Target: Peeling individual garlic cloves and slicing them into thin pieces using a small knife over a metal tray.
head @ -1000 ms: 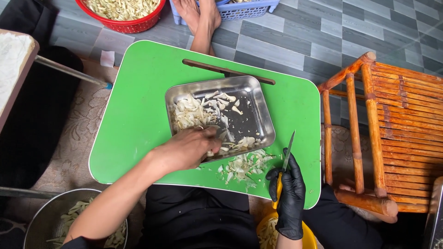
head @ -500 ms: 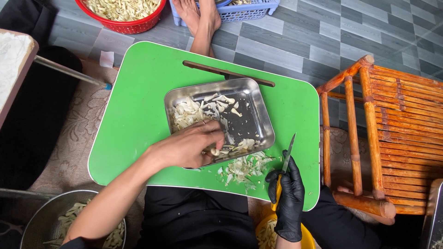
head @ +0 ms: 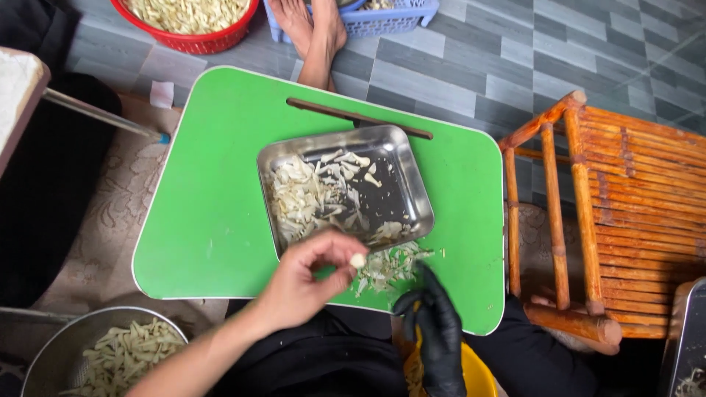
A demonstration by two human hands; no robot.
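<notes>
- A small pale clove-like piece [head: 357, 260] is pinched between thumb and fingers [head: 332, 246] of the bare left hand [head: 305, 283], held just above the near edge of the green bench [head: 213, 206].
- The gloved right hand [head: 434, 334] is closed around something with a yellow part showing; what it is cannot be told for certain.
- A steel tray [head: 412, 184] of pale peelings sits mid-bench; a loose heap of scraps [head: 386, 268] lies just beside its near rim.
- Risk judged: the piece is held by a light pinch only, so it could be dropped into the scraps or off the bench edge.
- Risk judged: the two hands are close together, so a bare finger could be nicked if a blade is held.
</notes>
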